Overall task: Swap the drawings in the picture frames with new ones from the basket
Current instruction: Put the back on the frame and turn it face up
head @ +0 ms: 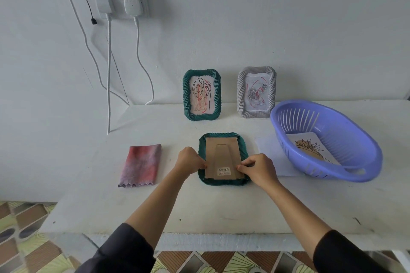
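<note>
Head view, frames: three picture frames on the bench, two dark green and one grey-white. All are rectangular with rounded corners and a twisted, rope-like ribbed rim.
Standing green frame: upright at the back by the wall, holding one leaf drawing in black line with red strokes.
Grey-white frame: upright just right of it, holding one rose drawing in grey with red marks.
Face-down green frame: flat at the middle of the bench, in front of the two standing ones.
Backing board: one brown cardboard panel with a tapered stand flap, set in the face-down frame. One barcode sticker sits near its lower edge.
Left hand: fingers curled, pinching the board's left edge low down.
Right hand: fingers curled, pinching the board's right edge. The two hands are apart, with the board between them.
Basket: one oval violet-blue plastic basket with slotted walls, at the right and tilted up on its near side.
Flower drawing: one sheet inside the basket, black line over a tan shape.
White sheet: one plain paper lying flat, partly under the basket.
Cloth: one folded pink-grey cloth with a wavy hem, left of the face-down frame.
Bench: white, matte and scuffed.
Wall socket: one white double plate with two white plugs, each with a cable hanging down.
Sleeves: two, dark.
</note>
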The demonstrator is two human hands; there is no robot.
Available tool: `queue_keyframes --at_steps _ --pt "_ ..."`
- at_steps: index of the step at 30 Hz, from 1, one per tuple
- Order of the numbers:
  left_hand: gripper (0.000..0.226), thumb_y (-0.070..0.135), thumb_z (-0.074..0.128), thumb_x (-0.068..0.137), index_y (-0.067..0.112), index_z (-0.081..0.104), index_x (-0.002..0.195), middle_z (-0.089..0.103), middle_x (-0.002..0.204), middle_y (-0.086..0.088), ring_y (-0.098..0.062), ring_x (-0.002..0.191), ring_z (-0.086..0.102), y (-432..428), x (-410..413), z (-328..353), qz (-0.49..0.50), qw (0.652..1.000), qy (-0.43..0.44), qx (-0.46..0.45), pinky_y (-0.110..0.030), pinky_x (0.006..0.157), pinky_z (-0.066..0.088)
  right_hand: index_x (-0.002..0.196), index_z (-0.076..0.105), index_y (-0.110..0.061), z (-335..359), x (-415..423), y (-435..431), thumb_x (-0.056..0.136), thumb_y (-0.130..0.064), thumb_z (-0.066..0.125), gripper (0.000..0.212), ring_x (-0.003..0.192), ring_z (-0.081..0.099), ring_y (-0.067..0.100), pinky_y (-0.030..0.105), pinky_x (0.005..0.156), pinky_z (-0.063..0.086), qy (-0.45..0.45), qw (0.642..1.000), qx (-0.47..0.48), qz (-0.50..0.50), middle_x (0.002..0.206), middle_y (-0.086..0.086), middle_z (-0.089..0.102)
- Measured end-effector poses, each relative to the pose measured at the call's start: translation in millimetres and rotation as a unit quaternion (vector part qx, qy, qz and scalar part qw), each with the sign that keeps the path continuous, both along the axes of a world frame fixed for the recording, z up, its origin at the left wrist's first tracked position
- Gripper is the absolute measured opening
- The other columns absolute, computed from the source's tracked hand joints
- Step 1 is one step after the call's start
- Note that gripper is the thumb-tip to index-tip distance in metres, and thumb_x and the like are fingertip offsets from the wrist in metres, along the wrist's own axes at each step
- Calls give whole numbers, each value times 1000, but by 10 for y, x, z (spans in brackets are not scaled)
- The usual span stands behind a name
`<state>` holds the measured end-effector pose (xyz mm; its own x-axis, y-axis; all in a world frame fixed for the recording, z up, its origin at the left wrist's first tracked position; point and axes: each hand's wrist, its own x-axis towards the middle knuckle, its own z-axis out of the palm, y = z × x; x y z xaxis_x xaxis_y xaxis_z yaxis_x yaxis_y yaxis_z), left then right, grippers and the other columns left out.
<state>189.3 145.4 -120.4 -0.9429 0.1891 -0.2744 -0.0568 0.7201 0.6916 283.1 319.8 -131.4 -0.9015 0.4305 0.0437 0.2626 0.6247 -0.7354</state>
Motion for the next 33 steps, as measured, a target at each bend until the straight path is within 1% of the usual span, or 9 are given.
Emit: queue_keyframes --at_steps 5,6,8,9,12,17,22,26,33 --pt "29 7 72 72 -7 69 98 63 89 -15 -23 77 56 -12 39 45 -17 1000 11 -21 -35 77 55 86 75 -7 -14 -15 53 78 -23 71 18 86 65 21 29 74 49 -14 999 24 27 93 8 73" --pt "27 7 72 73 -5 70 97 63 89 -13 -22 77 56 -19 52 64 -29 999 25 -24 -30 71 55 86 75 -9 -6 -17 81 77 -26 72 20 88 64 20 29 75 49 -21 998 37 38 95 7 71" --pt "22 10 72 76 0 73 95 66 89 -9 -16 79 55 -38 91 137 -75 994 77 -33 -18 60 44 91 73 -12 58 -2 139 74 -30 74 24 92 59 19 30 76 48 -35 994 81 69 96 1 62" --pt "20 13 74 76 2 74 93 69 91 -8 -14 79 55 -56 112 175 -107 989 99 -38 -16 59 41 92 71 -13 106 17 165 73 -29 75 25 88 56 16 26 72 45 -40 990 94 94 91 -4 55" --pt "22 18 78 71 9 76 91 73 98 -6 -11 79 58 -131 171 241 -205 971 98 -71 -19 70 43 89 72 -13 210 76 210 71 -20 77 20 67 46 3 16 58 34 -58 978 94 178 76 -13 47" --pt "25 23 76 74 16 75 98 68 106 -3 -10 87 52 -191 187 222 -312 932 110 -147 -22 82 39 92 74 -12 221 90 222 74 -18 74 18 65 49 1 14 59 36 -61 965 109 232 72 -16 53" --pt "21 23 76 75 15 76 95 69 104 -3 -10 84 55 -202 205 243 -323 924 137 -149 -25 85 43 94 73 -10 241 67 248 79 -21 71 19 75 55 9 21 70 41 -83 944 168 270 80 -7 61" --pt "19 26 75 76 15 76 91 68 105 0 -16 93 60 -228 224 228 -322 921 155 -152 -29 87 46 97 73 -12 275 40 266 79 -23 71 21 85 59 11 25 78 46 -106 929 192 299 88 -6 63" --pt "15 26 73 77 15 76 87 68 104 3 -9 87 59 -245 252 189 -317 919 182 -150 -29 85 47 94 73 -13 345 58 275 85 -27 64 20 87 60 15 30 75 46 -94 893 263 354 94 -1 68"
